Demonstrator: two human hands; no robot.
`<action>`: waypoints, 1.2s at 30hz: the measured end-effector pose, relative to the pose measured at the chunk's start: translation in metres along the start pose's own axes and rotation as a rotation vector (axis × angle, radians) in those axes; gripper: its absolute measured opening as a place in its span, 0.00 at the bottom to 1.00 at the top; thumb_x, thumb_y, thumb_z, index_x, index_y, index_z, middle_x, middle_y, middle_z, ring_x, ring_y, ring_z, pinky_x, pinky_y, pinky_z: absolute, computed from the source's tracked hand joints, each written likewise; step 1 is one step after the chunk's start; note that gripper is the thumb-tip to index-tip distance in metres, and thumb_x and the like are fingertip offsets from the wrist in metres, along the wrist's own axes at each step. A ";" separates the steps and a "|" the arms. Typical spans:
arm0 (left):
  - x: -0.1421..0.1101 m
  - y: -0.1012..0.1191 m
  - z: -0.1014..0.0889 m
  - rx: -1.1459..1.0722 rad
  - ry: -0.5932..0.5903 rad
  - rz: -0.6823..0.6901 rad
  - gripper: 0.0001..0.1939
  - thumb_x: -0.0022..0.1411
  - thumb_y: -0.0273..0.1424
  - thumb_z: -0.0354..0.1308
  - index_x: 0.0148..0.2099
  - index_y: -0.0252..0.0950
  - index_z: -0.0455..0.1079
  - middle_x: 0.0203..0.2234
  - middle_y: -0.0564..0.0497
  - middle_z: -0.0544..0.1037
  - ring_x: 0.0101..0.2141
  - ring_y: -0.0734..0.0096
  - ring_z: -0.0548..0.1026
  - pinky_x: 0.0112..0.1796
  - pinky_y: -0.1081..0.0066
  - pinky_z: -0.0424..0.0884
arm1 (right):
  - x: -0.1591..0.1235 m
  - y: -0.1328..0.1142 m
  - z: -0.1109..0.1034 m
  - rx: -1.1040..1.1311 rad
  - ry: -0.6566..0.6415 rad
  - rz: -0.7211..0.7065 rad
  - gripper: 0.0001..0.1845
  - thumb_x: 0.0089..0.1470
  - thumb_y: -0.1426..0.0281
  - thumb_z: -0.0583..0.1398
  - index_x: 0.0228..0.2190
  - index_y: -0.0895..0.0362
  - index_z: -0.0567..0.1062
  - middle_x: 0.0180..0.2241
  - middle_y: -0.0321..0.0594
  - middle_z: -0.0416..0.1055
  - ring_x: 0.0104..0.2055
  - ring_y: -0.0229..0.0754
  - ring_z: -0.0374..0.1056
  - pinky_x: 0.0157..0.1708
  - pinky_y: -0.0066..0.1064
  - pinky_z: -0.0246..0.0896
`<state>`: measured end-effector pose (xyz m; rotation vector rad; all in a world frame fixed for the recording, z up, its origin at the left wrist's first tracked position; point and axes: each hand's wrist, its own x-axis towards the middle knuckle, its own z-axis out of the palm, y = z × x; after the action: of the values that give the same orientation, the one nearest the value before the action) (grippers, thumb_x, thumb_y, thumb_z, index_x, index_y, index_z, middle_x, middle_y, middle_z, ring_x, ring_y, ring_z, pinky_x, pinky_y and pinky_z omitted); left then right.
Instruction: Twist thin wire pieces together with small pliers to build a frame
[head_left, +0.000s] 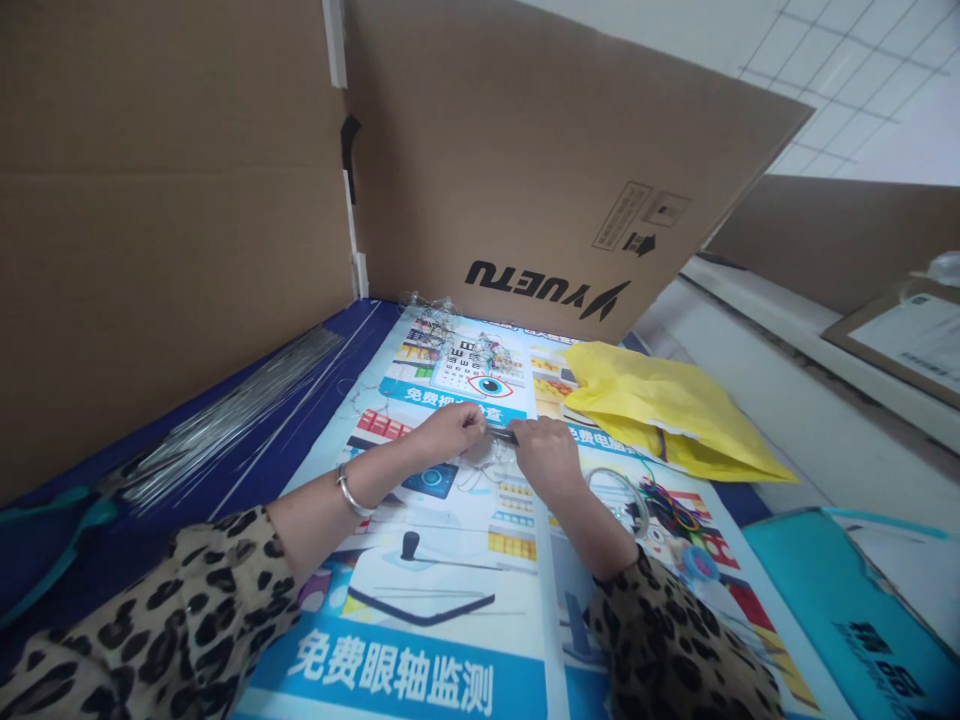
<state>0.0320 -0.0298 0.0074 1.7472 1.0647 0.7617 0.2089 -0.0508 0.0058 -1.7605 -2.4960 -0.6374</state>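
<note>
Slender metal tool (501,434), dark toward one end: held low over the middle of the printed sheet, between the two hands. Its dark end is gripped in the right hand (547,455), the fingers being closed about it. By the left hand (454,432) the fingertips are pinched together at the other end; what is caught between them is too small to tell. A silver bangle (351,492) is worn on the left wrist, and spotted sleeves (187,600) on both arms.

Loose fine wire (484,468): looped just below the hands.

Printed sheet (480,525), with an eye and Chinese lettering: laid on the blue surface (379,335).

Wire tangle (491,352): placed beyond the hands, on the sheet.

Yellow bag (660,400): laid to the right, partly over the sheet.

Clear coil (619,497) and bunch of coloured cords (675,505): set beside the right forearm, near a round blue item (699,562).

Teal box (847,600): placed at the far right.

Bundle of straight wires (240,410): laid at the left, near teal-handled pliers (64,540).

Cardboard panels (525,150): stood upright at the left and back, the rear one marked YUETU, inverted.
</note>
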 end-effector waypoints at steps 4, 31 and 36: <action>-0.001 0.003 0.002 0.052 0.066 0.037 0.03 0.49 0.27 0.47 0.25 0.34 0.60 0.18 0.57 0.63 0.22 0.77 0.61 0.24 0.77 0.57 | 0.000 0.000 0.001 -0.011 0.007 0.017 0.13 0.50 0.74 0.51 0.37 0.55 0.72 0.27 0.42 0.70 0.32 0.41 0.62 0.31 0.32 0.43; -0.002 0.001 0.006 0.098 0.112 0.031 0.04 0.49 0.27 0.47 0.25 0.35 0.60 0.18 0.57 0.63 0.22 0.76 0.60 0.24 0.76 0.56 | 0.001 -0.002 0.000 -0.011 -0.037 0.019 0.12 0.50 0.74 0.51 0.35 0.55 0.72 0.26 0.42 0.70 0.30 0.41 0.63 0.30 0.31 0.45; -0.002 0.002 0.006 0.074 0.116 0.021 0.04 0.49 0.27 0.47 0.24 0.35 0.60 0.16 0.57 0.62 0.21 0.77 0.60 0.23 0.77 0.56 | 0.002 -0.001 -0.001 0.014 -0.066 0.020 0.13 0.50 0.74 0.51 0.35 0.54 0.72 0.26 0.41 0.70 0.30 0.41 0.63 0.30 0.31 0.44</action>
<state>0.0362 -0.0344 0.0068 1.7971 1.1665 0.8554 0.2072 -0.0496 0.0064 -1.8293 -2.5151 -0.5688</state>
